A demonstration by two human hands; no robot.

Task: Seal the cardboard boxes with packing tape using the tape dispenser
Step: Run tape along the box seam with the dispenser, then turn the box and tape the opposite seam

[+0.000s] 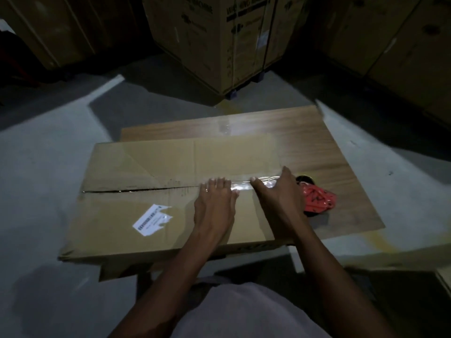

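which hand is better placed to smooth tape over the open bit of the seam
Left. The left hand lies flat on the tape nearest the untaped seam gap; the right hand sits farther right.

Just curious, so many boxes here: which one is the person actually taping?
The flat cardboard box under both hands, bearing a torn white label; the tall boxes behind stand untouched.

I see a wood-grain worktop (314, 132) on a grey concrete floor (44, 152) with a pale painted stripe (102, 87). Behind it stands a tall printed carton (219, 40) on dark feet, with more big stacked cartons (395, 45) to the right and others (56, 28) to the left, all dim.
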